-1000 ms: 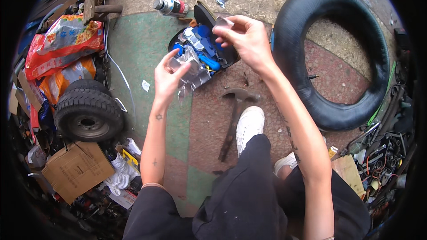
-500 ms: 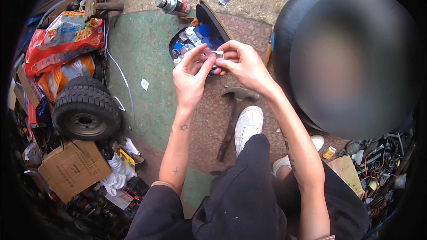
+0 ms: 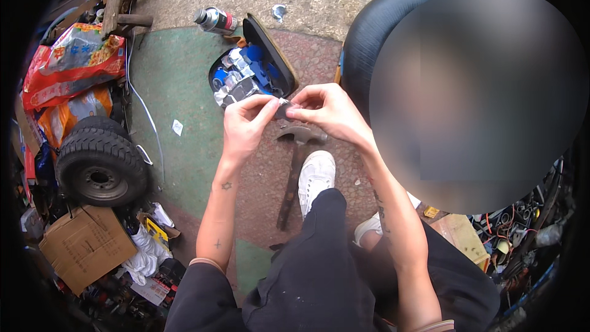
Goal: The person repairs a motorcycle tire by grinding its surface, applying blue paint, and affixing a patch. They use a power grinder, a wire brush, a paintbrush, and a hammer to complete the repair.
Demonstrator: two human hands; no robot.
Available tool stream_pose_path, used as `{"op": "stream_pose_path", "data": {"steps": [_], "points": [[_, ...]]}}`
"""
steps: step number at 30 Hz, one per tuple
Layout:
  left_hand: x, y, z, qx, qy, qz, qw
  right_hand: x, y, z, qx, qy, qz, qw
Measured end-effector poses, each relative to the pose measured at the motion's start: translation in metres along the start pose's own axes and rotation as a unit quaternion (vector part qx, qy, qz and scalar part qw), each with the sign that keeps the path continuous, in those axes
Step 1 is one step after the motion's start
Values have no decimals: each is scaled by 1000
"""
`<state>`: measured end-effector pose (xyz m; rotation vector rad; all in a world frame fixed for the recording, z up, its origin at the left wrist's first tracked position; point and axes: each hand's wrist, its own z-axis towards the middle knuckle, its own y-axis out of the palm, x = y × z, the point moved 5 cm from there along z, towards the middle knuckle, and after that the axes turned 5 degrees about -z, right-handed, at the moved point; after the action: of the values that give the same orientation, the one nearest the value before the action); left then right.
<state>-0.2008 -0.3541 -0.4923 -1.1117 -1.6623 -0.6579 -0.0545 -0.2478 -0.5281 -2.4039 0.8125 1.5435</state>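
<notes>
Between my two hands, a small dark patch [image 3: 283,111] with a bit of silvery foil at its edge is pinched by the fingertips. My left hand [image 3: 244,124] grips its left side with thumb and forefinger, and my right hand [image 3: 330,112] pinches the right side. Just beyond them lies an open dark case [image 3: 270,46], its lid raised to the right. Inside it are several blue and foil-covered pieces [image 3: 238,72]. A hammer [image 3: 294,169] with a worn dark handle rests on the floor below my hands, beside my white shoe [image 3: 317,178].
A metal can [image 3: 215,20] lies tipped behind the case. To the right is a black inflated rubber tube [image 3: 372,37], partly blurred out. A small wheel [image 3: 101,172], bags [image 3: 74,64] and a cardboard box [image 3: 89,249] crowd the left. Tools [image 3: 516,227] are heaped at right.
My hands have come nearer to me relative to the case, uncovering more of its contents. The patch now shows its dark face between my fingers. The whole view has shifted slightly.
</notes>
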Motion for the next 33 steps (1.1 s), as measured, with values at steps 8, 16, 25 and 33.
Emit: {"op": "stream_pose_path", "data": {"steps": [8,16,25,33], "points": [[-5,22,-6,109,-20,-138,984,-8,-9,-10,215,-102,-12,971],[4,38,-7,166,108,-69,978,-12,16,-12,208,-125,136,960],[-13,33,-20,170,144,32,974,14,25,-3,145,-53,229,961],[-42,41,-27,233,90,-123,960,34,44,-3,209,-70,268,938]]}}
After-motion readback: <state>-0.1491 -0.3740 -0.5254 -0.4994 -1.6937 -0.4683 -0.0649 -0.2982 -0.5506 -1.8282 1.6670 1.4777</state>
